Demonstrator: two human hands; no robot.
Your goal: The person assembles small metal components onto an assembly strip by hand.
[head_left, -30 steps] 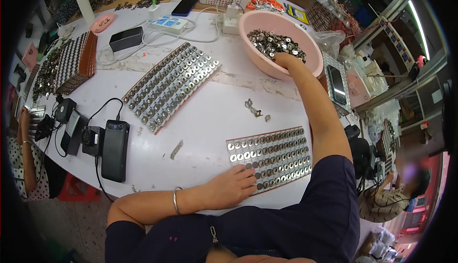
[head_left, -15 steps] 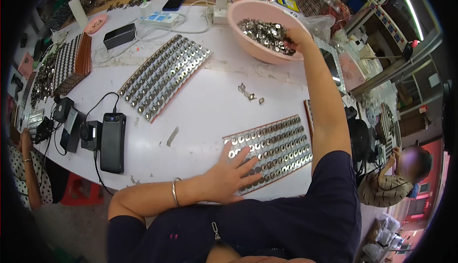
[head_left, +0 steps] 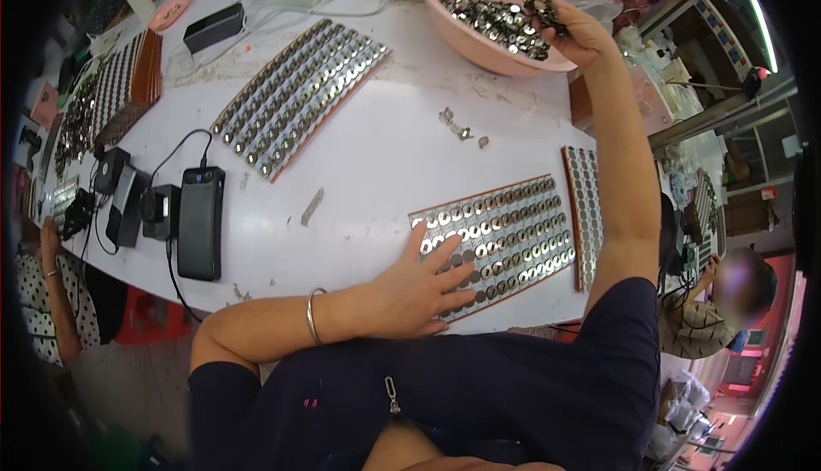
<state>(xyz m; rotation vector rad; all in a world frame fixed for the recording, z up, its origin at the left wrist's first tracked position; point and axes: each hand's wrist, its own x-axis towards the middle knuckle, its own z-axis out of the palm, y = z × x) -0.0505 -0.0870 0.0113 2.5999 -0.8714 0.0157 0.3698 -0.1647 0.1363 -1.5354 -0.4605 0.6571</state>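
Note:
My right hand (head_left: 585,37) is raised at the side of a pink plastic bowl (head_left: 459,40), closed round a clump of small shiny metal discs (head_left: 540,11). More loose metal discs (head_left: 492,22) lie heaped in the bowl. Fingers spread, my left hand (head_left: 406,296) rests on the near left corner of a flat board (head_left: 522,236) set with rows of round metal discs. Some spots beside my fingertips look dull grey, others bright. A silver bangle circles my left wrist.
A second disc-covered board (head_left: 299,99) lies at centre left, and a stack of boards (head_left: 583,214) stands right of mine. A black power bank (head_left: 201,223) with cables is on the left. Loose metal bits (head_left: 460,127) lie mid-table. Other people sit at both sides.
My right hand has come up out of the heap toward the bowl's right side, now with a clump of discs. My left hand stays on the board; the whole view has shifted slightly.

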